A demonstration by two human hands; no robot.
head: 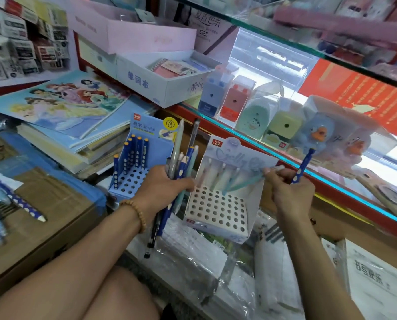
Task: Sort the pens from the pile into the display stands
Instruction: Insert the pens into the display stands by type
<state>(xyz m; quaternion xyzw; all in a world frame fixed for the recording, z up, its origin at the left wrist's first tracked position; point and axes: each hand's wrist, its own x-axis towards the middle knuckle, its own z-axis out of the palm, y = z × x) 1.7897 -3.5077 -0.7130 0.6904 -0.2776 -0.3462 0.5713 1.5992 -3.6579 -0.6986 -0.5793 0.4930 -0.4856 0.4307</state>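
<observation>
While the left hand (161, 188) grasps a mixed bundle of pens (181, 155), blue, pale green and one clear-barrelled, their tips fanning toward 12 o'clock, the right hand (290, 190) pinches a teal pen (243, 181) whose lower end sits at a hole of the white perforated display stand (216, 213). A blue dotted pen (302, 166) is tucked in the same right hand, pointing to 1 o'clock. At 10 o'clock of the white stand, a blue perforated display stand (133, 181) carries several blue pens with orange caps (135, 151). Far off at 9 o'clock, another blue dotted pen (24, 204) lies on a brown cardboard box (42, 227).
</observation>
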